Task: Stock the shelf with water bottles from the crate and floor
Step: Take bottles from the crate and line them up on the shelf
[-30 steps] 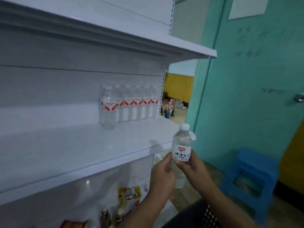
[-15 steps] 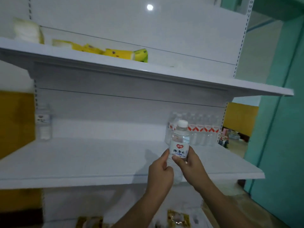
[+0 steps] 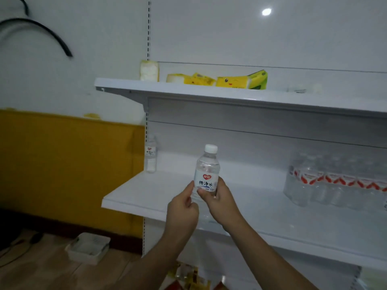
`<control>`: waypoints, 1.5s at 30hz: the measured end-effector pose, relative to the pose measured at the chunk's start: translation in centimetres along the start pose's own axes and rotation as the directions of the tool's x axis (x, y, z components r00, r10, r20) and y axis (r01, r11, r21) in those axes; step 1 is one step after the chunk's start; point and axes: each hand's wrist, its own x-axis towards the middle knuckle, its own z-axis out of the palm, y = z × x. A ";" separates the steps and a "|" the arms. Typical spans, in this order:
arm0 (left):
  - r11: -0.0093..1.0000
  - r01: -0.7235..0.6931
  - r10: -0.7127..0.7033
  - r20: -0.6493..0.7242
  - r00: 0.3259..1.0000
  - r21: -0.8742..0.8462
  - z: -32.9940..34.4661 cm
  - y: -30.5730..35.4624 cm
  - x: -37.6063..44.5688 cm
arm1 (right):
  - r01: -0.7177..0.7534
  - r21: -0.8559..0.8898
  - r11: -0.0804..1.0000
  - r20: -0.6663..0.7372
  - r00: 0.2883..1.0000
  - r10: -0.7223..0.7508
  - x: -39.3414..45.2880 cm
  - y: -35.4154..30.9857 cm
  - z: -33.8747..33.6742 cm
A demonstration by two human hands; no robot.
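Placing step, judged. You hold 1 water bottle [image 3: 207,174] upright before the middle shelf [image 3: 146,197]; your right hand [image 3: 219,203] wraps its lower body, fingers curled round it, and your left hand [image 3: 182,210] pinches its side. Next, set it down near the 1 lone bottle [image 3: 151,153] at left. The wrapped pack [image 3: 335,183] at right defies counting.

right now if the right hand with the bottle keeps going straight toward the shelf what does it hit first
Probably nothing but the bare shelf and its back panel: the right hand and bottle face an open stretch between the lone bottle and the pack. Depth is unclear.
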 end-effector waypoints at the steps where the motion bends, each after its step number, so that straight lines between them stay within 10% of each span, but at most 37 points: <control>1: 1.000 0.000 0.000 -0.017 1.000 -0.006 -0.6 0.0 -0.3 | 0.002 0.002 1.000 0.019 1.000 -0.003 -0.1 -0.3 0.7; 21: 0.970 0.065 -0.052 -0.061 0.997 0.235 -0.5 -8.1 10.4 | -0.017 0.051 0.999 0.188 0.982 0.007 12.5 7.8 6.2; 32: 0.467 0.134 -0.504 0.139 0.852 0.874 -1.9 -18.3 19.4 | 0.001 -0.010 1.000 0.128 0.992 0.000 30.8 16.8 17.2; 45: 0.452 0.121 -0.465 0.118 0.877 0.884 -2.1 -19.4 19.1 | 0.064 -0.090 0.994 -0.169 0.983 -0.078 37.0 19.8 24.3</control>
